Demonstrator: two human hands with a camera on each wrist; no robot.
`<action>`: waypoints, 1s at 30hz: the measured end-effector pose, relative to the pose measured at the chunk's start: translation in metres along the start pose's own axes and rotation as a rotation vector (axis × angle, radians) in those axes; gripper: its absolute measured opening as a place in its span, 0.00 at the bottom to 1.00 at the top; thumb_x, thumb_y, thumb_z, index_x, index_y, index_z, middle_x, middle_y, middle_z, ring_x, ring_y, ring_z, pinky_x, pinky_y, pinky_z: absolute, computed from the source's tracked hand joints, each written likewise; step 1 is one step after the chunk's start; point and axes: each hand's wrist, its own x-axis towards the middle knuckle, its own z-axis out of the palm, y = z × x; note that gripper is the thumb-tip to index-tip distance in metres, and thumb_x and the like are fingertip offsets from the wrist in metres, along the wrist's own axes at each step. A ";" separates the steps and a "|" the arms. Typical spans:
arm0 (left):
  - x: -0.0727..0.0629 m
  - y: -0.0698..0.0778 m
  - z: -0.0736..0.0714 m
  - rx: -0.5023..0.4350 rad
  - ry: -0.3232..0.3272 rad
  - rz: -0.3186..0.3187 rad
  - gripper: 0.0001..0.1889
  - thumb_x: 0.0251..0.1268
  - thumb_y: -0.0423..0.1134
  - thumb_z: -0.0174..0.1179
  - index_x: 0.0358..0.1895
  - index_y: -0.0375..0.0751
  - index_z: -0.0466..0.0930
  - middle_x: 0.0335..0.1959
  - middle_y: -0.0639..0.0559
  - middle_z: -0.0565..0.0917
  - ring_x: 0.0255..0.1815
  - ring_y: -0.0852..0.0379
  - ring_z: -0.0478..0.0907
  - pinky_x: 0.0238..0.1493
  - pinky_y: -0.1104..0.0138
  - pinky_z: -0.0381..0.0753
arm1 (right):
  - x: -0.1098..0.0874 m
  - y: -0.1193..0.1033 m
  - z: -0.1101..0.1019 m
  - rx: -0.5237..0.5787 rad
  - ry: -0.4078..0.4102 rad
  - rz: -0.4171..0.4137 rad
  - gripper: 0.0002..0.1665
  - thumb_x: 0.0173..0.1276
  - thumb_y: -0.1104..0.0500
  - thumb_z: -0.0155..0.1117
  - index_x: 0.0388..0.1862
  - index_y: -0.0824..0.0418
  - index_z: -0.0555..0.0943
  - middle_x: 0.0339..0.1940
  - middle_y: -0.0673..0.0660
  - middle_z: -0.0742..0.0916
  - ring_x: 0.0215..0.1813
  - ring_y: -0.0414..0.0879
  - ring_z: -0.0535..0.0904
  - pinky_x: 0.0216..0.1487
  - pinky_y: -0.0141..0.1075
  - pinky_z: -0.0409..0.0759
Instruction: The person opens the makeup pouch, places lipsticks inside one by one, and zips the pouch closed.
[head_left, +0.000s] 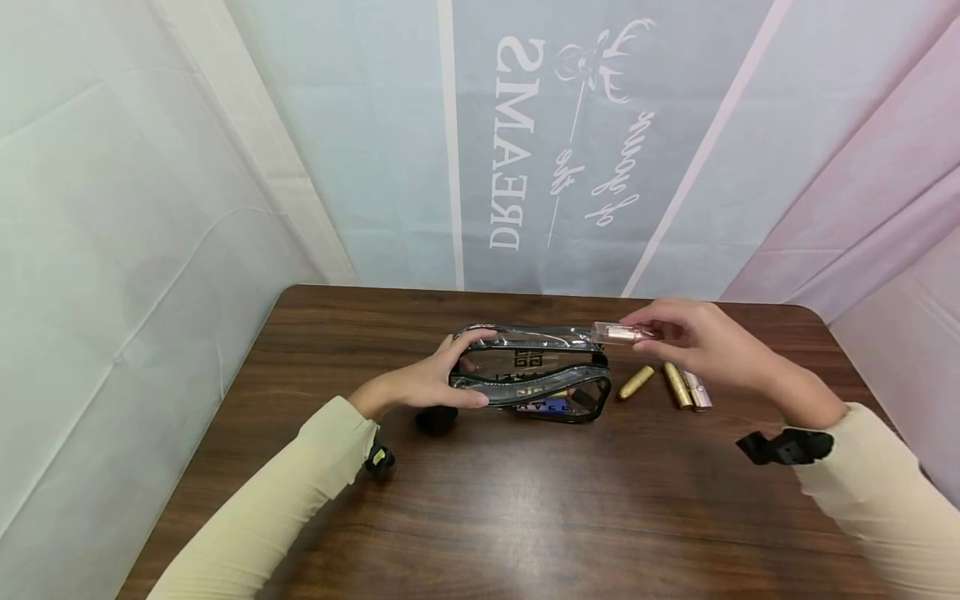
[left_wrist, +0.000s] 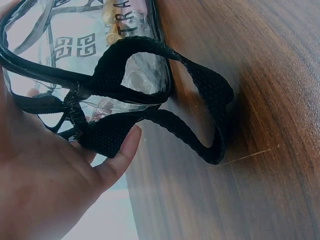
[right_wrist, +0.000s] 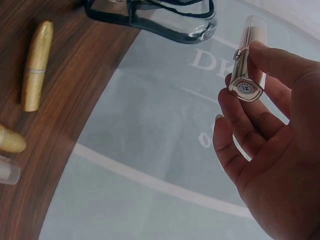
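Observation:
My left hand [head_left: 427, 379] grips the left end of a clear cosmetic bag [head_left: 525, 390] with black trim, thumb at the front edge and fingers at the back edge. The bag's top gapes between them. Inside it show something blue [head_left: 546, 406] and, in the left wrist view, a gold tube [left_wrist: 114, 30]. A black strap loop [left_wrist: 210, 85] hangs off the bag's end beside that hand. Over the bag's right end, my right hand [head_left: 705, 337] pinches a lipstick [right_wrist: 245, 65] between thumb and fingers. It has a transparent cap and a small watch-like dial on its base.
Two gold tubes [head_left: 636, 382] [head_left: 677, 385] lie on the brown wooden table [head_left: 495, 517] right of the bag. Beside them lies a tube with a clear part [head_left: 698, 392]. A printed cloth backdrop [head_left: 390, 150] hangs behind the table's far edge.

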 end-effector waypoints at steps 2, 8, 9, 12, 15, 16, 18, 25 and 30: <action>-0.001 0.000 0.000 0.003 -0.001 0.003 0.48 0.62 0.57 0.71 0.78 0.81 0.45 0.73 0.45 0.54 0.69 0.51 0.67 0.65 0.46 0.69 | 0.002 -0.003 0.002 0.001 0.000 -0.004 0.21 0.66 0.65 0.74 0.56 0.49 0.84 0.34 0.39 0.81 0.28 0.35 0.69 0.30 0.28 0.67; -0.002 -0.001 0.000 0.005 -0.009 0.021 0.48 0.64 0.55 0.70 0.79 0.76 0.46 0.72 0.43 0.55 0.67 0.50 0.67 0.64 0.45 0.69 | 0.008 -0.011 0.010 -0.003 -0.010 -0.019 0.20 0.67 0.64 0.73 0.56 0.50 0.84 0.38 0.39 0.83 0.28 0.35 0.69 0.30 0.29 0.69; -0.002 -0.001 0.000 0.005 -0.010 0.025 0.48 0.64 0.54 0.70 0.79 0.75 0.46 0.71 0.42 0.55 0.67 0.50 0.67 0.64 0.45 0.69 | 0.009 -0.012 0.011 -0.002 -0.012 -0.022 0.20 0.67 0.64 0.73 0.56 0.50 0.84 0.39 0.39 0.83 0.28 0.35 0.69 0.30 0.29 0.69; -0.003 -0.002 0.000 0.004 -0.014 0.030 0.48 0.64 0.54 0.70 0.80 0.74 0.46 0.71 0.42 0.56 0.67 0.48 0.67 0.63 0.44 0.69 | 0.011 -0.015 0.015 0.001 -0.014 -0.029 0.20 0.67 0.65 0.72 0.56 0.51 0.84 0.40 0.39 0.84 0.30 0.35 0.70 0.31 0.29 0.69; -0.003 -0.004 0.000 0.005 -0.017 0.034 0.48 0.64 0.53 0.70 0.80 0.74 0.46 0.71 0.42 0.55 0.68 0.48 0.67 0.64 0.44 0.69 | 0.014 -0.018 0.020 -0.013 -0.014 -0.042 0.21 0.67 0.65 0.73 0.57 0.51 0.84 0.42 0.39 0.85 0.34 0.34 0.73 0.33 0.30 0.72; -0.003 -0.004 0.000 0.004 -0.017 0.034 0.48 0.64 0.53 0.70 0.80 0.74 0.46 0.72 0.42 0.55 0.68 0.48 0.67 0.64 0.44 0.69 | 0.015 -0.018 0.021 -0.016 -0.017 -0.049 0.21 0.67 0.65 0.73 0.57 0.51 0.84 0.44 0.40 0.85 0.35 0.34 0.74 0.34 0.31 0.72; -0.003 -0.004 0.001 0.003 -0.015 0.035 0.48 0.64 0.53 0.70 0.80 0.74 0.46 0.72 0.42 0.54 0.68 0.48 0.67 0.64 0.44 0.69 | 0.017 -0.019 0.023 -0.022 -0.021 -0.060 0.21 0.67 0.65 0.73 0.57 0.51 0.85 0.46 0.42 0.85 0.38 0.34 0.75 0.35 0.32 0.74; -0.003 -0.002 0.003 -0.007 -0.010 0.033 0.48 0.64 0.54 0.70 0.79 0.75 0.46 0.74 0.42 0.53 0.68 0.48 0.67 0.64 0.44 0.69 | 0.022 -0.023 0.029 -0.008 -0.032 -0.081 0.20 0.68 0.64 0.73 0.57 0.52 0.84 0.46 0.42 0.85 0.39 0.35 0.76 0.38 0.35 0.75; -0.004 -0.001 0.005 -0.008 -0.008 0.033 0.47 0.65 0.54 0.69 0.80 0.74 0.46 0.74 0.41 0.52 0.68 0.48 0.68 0.64 0.43 0.68 | 0.027 -0.026 0.031 -0.003 -0.039 -0.095 0.20 0.67 0.63 0.73 0.57 0.52 0.85 0.46 0.42 0.85 0.39 0.35 0.76 0.38 0.35 0.75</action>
